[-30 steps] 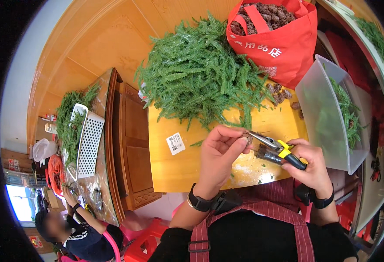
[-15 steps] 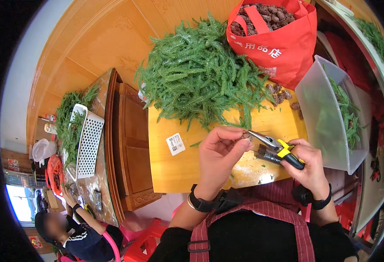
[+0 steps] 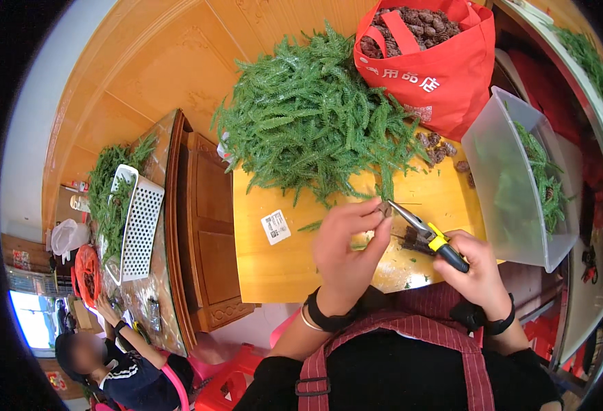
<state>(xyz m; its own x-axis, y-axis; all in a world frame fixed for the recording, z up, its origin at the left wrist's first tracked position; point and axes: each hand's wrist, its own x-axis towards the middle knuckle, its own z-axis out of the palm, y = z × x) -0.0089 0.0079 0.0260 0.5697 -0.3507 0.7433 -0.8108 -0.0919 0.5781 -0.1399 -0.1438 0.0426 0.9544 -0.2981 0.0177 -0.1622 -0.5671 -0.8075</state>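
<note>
My left hand [image 3: 351, 238] pinches a small brown pine cone [image 3: 384, 208] between thumb and fingertips, above the yellow table [image 3: 253, 270]. In my right hand [image 3: 476, 264] are long-nose pliers [image 3: 430, 235] with yellow and black handles. Their jaw tips reach the pine cone, and a thin wire sticks out beside them. Whether the jaws bite on the wire or the cone I cannot tell. Below the pliers lies a dark bundle [image 3: 414, 241], partly hidden. A large heap of green artificial fir sprigs [image 3: 308, 123] covers the far part of the table.
A red bag [image 3: 445, 82] full of pine cones stands at the far right, with loose cones [image 3: 438, 149] beside it. A clear plastic bin [image 3: 503, 198] holding greenery borders the table's right. To the left, a person [image 3: 120, 366] sits by another table with a white basket [image 3: 140, 233].
Both hands have shifted slightly; the pine cone and plier tips have moved a little away from me. The pliers have turned, with their handles lower and nearer to me.
</note>
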